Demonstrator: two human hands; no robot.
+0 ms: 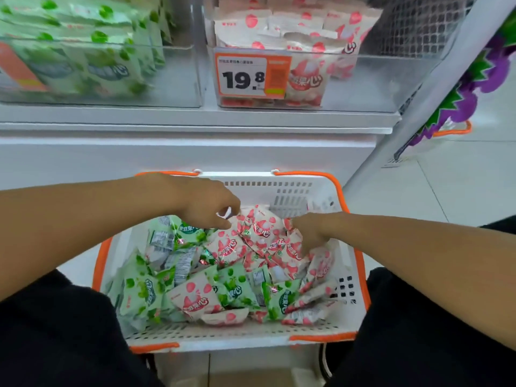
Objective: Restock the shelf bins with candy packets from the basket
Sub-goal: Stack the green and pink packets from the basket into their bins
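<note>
Head view, looking down: left hand (208, 203) at centre frame, fingers curled, pinching the top edge of a pink-and-white candy packet (258, 224) at the far side of the heap; right hand (305, 233) just right of centre, fingers buried among the pink packets (290, 251), grip impossible to make out. Both hands inside one white basket (282, 335) with orange rim and handles, filling the lower middle of the frame, set on the pale floor between two dark-clothed knees. Heap inside of two kinds: green-and-white packets (139, 296) mostly toward the lower left, pink ones mostly toward the upper right, one pink packet lying among the green near the lower centre; roughly ten of each on show, overlapped too much for an exact count. Above the basket, a white shelf (195, 118) across the upper half of the frame, carrying two clear bins: left bin (178, 76) in the upper left, holding green packets standing upright in rows; right bin (371, 79) in the upper centre, holding pink packets upright at its left portion, with bare clear wall toward the right. One orange-and-white price tag (252, 76) reading 19.8 on the front of the right bin. At the right edge, a purple-and-green decoration (474, 88).
</note>
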